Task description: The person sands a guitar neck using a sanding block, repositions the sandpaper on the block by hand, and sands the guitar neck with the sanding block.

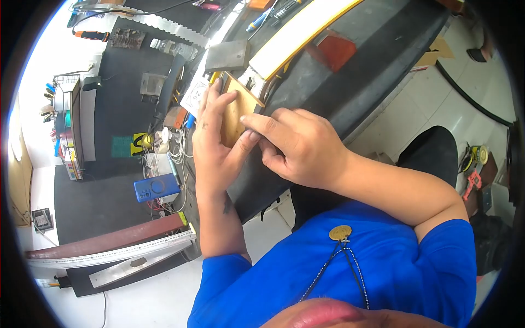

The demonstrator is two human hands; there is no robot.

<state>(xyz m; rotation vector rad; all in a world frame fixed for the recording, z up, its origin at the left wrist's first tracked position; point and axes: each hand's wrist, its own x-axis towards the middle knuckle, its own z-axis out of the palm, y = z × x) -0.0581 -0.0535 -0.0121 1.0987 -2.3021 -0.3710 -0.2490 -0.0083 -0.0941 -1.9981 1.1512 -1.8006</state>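
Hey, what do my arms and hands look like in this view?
Your left hand and right hand wear no visible gloves, rings or watch. A dark mark shows on the left forearm. The left sleeve and right sleeve are short and bright blue.

Dark bench [383, 54] beneath a reddish block [336, 50], a grey block [227, 56] and white cables [178, 143].
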